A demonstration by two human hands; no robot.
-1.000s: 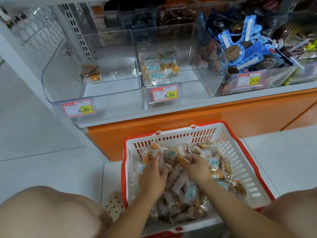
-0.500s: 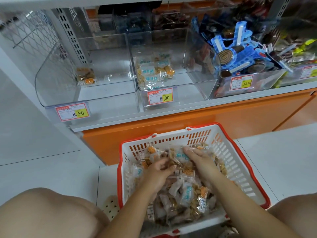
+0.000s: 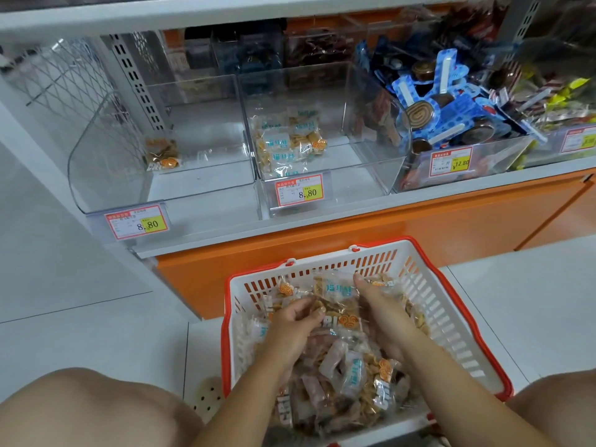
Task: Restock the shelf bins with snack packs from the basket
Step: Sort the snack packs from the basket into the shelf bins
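While both hands were buried mid-pile a second ago, they have now come to the far half of the basket and closed in on one clump, so I judge a handful is gathered and the lift to the shelf comes next.

At 10 o'clock the left bin (image 3: 96,150) holds a single pack (image 3: 161,154). The middle bin (image 3: 364,124), at 12 o'clock, has only a small heap (image 3: 287,143), so both need filling.

At 6 o'clock the red-rimmed basket (image 3: 226,317) sits on the floor, still well stocked with snack packs (image 3: 351,375): clear crinkly wrappers, pale blue lettering, orange swirl marks.

Of the hands, the left hand (image 3: 290,321) has curled fingers pinching the clump (image 3: 338,301) from 9 o'clock. The right hand (image 3: 380,311) lays straight, pressed-together fingers against it from 3 o'clock.
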